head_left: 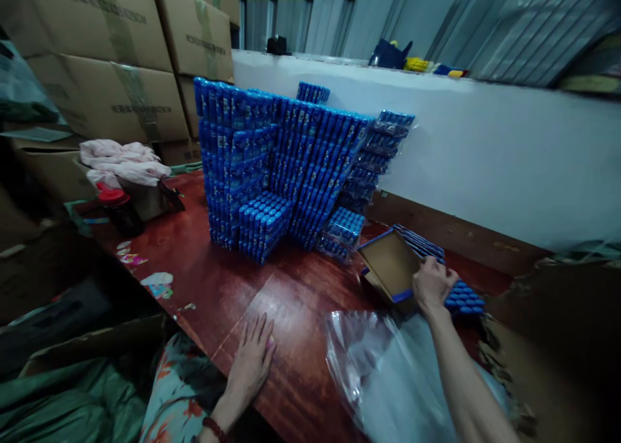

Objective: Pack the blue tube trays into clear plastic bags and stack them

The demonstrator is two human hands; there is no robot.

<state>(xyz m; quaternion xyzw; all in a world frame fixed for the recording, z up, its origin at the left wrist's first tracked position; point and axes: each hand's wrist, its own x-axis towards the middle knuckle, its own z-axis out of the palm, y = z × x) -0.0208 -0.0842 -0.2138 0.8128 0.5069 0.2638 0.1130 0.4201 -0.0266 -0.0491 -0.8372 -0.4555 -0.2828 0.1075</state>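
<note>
My left hand (251, 356) lies flat on the red wooden table (233, 307), fingers stretched out and nothing in it. At the right, my right hand (433, 283) is closed at the right edge of a shallow open cardboard box (389, 265) with blue edges; the box tilts toward me and its inside is bare. The fingertips are partly hidden. Just behind this hand lies a stack of thin blue-edged pieces (420, 241). To its right are packed blue bottle-like items (464, 298). A clear plastic bag (373, 359) lies below the right forearm.
Tall stacks of blue packs (310, 165) stand mid-table, with a lower block (264, 220) in front and plastic-wrapped packs (342, 229) beside it. A red-lidded bottle (116, 207) and pink cloth (121, 162) are at left. Large cartons (126, 100) rise behind; a white wall (466, 152) bounds the back.
</note>
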